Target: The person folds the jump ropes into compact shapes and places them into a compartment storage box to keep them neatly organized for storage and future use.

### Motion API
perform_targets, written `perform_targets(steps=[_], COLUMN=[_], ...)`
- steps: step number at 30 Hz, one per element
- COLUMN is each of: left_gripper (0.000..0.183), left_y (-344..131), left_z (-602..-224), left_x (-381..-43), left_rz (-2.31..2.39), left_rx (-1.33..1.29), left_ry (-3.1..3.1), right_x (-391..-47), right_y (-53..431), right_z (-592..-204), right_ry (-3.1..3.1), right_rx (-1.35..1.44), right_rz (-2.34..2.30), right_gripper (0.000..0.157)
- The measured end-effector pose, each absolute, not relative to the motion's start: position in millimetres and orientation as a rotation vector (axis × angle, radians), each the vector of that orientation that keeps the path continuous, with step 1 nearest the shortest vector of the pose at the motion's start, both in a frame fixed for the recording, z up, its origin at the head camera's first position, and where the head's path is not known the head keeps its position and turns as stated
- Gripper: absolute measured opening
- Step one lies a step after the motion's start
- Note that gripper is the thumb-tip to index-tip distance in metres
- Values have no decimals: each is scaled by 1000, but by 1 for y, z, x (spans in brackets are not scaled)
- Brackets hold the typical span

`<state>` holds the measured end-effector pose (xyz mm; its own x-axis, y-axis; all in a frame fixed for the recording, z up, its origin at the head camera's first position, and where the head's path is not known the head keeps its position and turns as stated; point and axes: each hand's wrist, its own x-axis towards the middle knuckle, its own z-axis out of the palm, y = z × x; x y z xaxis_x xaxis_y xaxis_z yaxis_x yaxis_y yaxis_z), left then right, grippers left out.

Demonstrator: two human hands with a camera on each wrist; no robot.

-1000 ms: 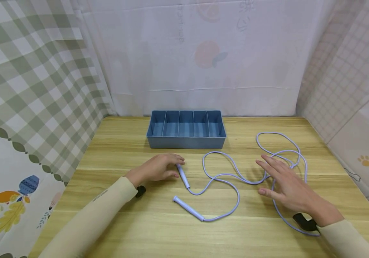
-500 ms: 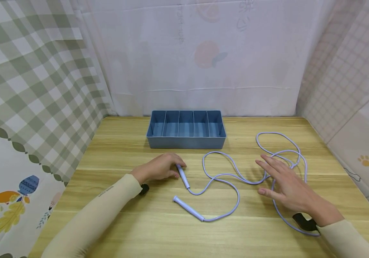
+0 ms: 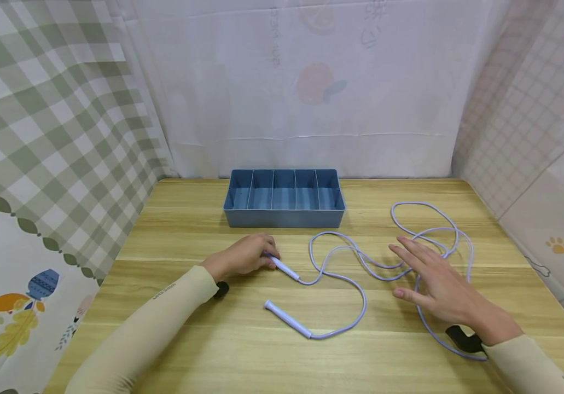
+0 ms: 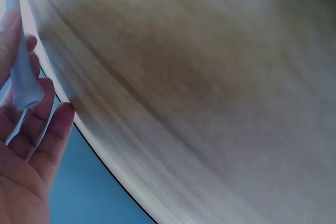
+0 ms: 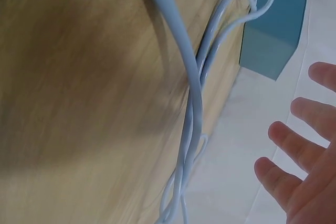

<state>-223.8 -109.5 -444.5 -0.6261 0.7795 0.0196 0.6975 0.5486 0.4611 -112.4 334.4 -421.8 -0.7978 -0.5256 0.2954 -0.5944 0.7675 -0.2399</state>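
One slim, flared handle [image 3: 286, 268] pinched in left hand [image 3: 243, 255] — right hand [image 3: 436, 284] splayed, free, above smooth looped cord [image 5: 195, 90]

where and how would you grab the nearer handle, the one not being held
I'd pinch the nearer handle across its middle, from above and the near left. It lies flat and aslant on the table, slim and straight, suiting a pinch across its width. The cord leaves its right end and loops away beyond, so the near left looks freer.

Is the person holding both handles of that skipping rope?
No, the left hand holds one handle, while the other handle lies on the table.
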Motion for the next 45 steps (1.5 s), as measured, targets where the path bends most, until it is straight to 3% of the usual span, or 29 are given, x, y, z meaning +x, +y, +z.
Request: perform_targets(steps=[45], left_gripper=[13], left_y=[-109], left_z=[-443], left_x=[-205], left_rz=[921], left_rx=[1118], left_ry=[2573], right_x=[-105], right_y=[298], right_z=[-423], right_ry=[-2771], right_rx=[925], right_rz=[544], right_gripper=[91])
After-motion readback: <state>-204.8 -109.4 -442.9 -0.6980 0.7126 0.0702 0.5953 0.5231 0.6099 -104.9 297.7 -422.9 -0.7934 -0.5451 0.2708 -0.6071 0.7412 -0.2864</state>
